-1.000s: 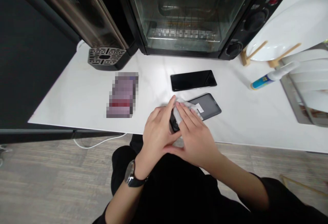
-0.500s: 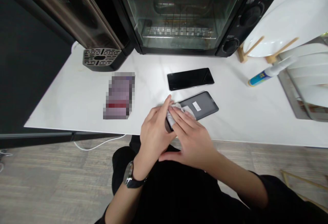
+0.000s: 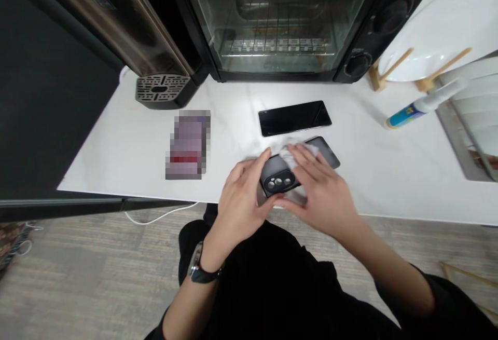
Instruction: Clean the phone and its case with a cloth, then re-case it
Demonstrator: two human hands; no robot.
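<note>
A dark grey phone case (image 3: 272,166) with camera cutouts at its left end lies on the white counter near the front edge. My left hand (image 3: 243,194) is closed around the case's left end, thumb in front and fingers behind. With my right hand (image 3: 321,187) I press a crumpled white wipe (image 3: 287,157) onto the middle of the case, the fingers together over it. Part of the case is hidden under the wipe and fingers. Just behind it lies a black phone (image 3: 295,118), its glossy side up.
A pixelated flat item (image 3: 189,145) lies to the left. Behind stand a toaster oven (image 3: 276,76) and a machine with a drip tray (image 3: 163,91). On the right are a spray bottle (image 3: 406,116), a large white plate (image 3: 428,44) on a wooden stand and a metal dish rack (image 3: 462,143).
My right hand has slid the wipe rightward and away from me along the case, uncovering the camera cutouts. My left hand still grips the left end. The view has shifted slightly.
</note>
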